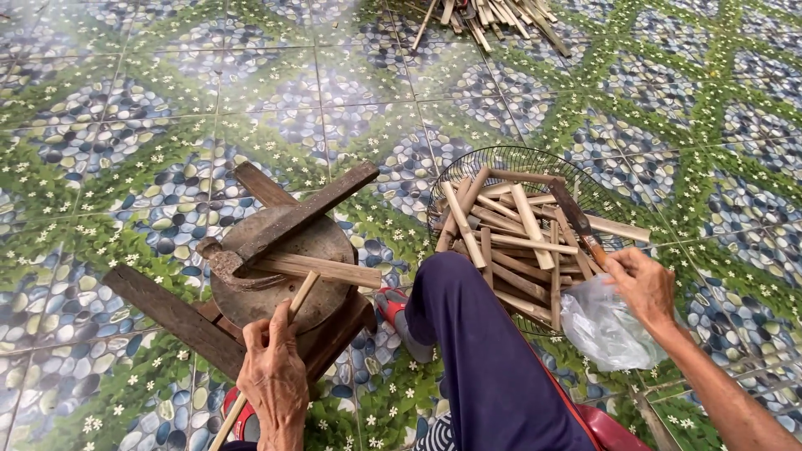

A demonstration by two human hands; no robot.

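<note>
- A dark plank [171, 317] is seen at the far left, lying slanted under the round wooden block [280, 280], which stands on the patterned tiled floor [125, 125].
- A second dark plank [305, 215] is laid across the top of the block, and a rusty hooked blade [224, 260] rests at its lower end.
- A pale split piece of bamboo [322, 269] is laid flat on the block, just beside the blade.
- The left hand [274, 380] is clenched around a thin bamboo stick [288, 321]; the stick is held tilted, its upper end resting on the block top and its lower end passing below the hand.
- A leg in dark blue trousers [480, 351] is stretched between the block and the basket, with a red sandal [393, 307] at the foot.
- A round wire basket [501, 159] sits on the floor to the right, filled with short cut bamboo pieces [510, 242].
- A knife [576, 219] lies across the bamboo pieces; its handle is grasped by the right hand [642, 284] at the basket's rim.
- A clear plastic bag [601, 330] lies crumpled just beneath the right hand.
- A heap of further bamboo sticks [493, 18] is seen at the top edge, well apart from the hands.
</note>
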